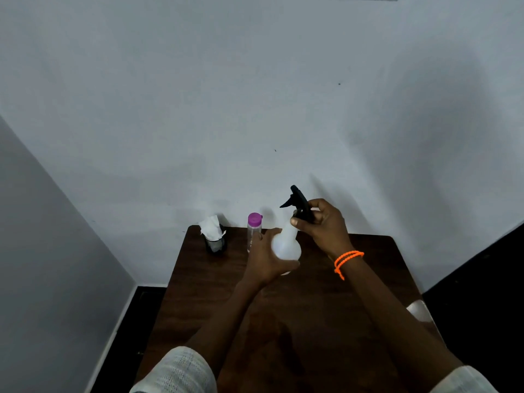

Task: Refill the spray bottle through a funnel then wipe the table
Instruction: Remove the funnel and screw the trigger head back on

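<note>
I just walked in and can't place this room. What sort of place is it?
Probably a plain indoor room, perhaps a home or small office corner: a dark wooden table pushed against bare pale walls, with only a spray bottle, a purple-capped bottle and a tissue holder on hand.

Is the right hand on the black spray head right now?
Touching. The head view shows the right hand with fingers curled round the black spray head atop the white spray bottle.
</note>
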Motion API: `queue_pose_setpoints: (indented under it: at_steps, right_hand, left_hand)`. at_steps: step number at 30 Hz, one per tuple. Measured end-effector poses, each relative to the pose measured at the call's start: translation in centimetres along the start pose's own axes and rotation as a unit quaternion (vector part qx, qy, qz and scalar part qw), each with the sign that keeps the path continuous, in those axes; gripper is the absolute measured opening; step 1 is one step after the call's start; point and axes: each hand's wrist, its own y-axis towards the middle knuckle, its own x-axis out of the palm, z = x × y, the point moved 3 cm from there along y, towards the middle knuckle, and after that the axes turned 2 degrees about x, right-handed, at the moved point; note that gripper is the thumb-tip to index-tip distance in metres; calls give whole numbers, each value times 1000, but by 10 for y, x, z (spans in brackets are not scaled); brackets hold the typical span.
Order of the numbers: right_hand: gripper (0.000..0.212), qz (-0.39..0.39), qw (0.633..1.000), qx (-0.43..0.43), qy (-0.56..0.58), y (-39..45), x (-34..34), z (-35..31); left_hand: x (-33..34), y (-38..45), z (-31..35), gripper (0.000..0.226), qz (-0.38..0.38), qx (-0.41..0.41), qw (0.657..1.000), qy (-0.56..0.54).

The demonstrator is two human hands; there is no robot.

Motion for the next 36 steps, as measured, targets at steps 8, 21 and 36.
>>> queue_pose_setpoints:
  at_steps: [8, 21, 36]
  right_hand:
    - [42, 28, 999, -14, -28, 0, 5, -4]
    - [45, 46, 997, -31, -56, 3, 18, -7]
    - [20, 69, 997, 5, -28, 1, 40, -1]
  left_hand:
    - [1, 4, -3, 92, 5, 0, 1000, 12]
    - [-1, 7, -5, 96, 17, 0, 999, 41]
    - [-10, 17, -4, 97, 12, -9, 1000, 21]
